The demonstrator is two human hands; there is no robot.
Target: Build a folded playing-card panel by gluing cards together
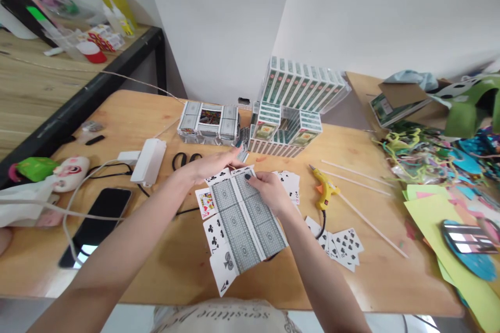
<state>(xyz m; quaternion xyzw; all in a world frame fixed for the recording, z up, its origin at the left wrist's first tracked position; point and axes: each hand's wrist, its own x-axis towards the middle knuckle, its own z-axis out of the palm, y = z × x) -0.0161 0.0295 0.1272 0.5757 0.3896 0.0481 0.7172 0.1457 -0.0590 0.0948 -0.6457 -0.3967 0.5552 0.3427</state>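
A panel of joined playing cards (244,223), mostly backs up with some faces showing along its left side, lies tilted in front of me. My right hand (269,190) grips its upper right edge, thumb on top. My left hand (213,165) is beyond the panel's top left corner, its fingers reaching toward a small stack of cards (244,143); whether it holds one is hard to make out. Behind stands a box-like structure built of cards (210,123) with an opening on top. Green-and-white card boxes (300,83) are stacked to its right.
A yellow glue gun (324,187) and white glue sticks (371,223) lie right of my right hand, near loose cards (346,244). Black scissors (183,160), a white power adapter (149,161) and a phone (97,223) are at left. Coloured paper (441,239) lies far right.
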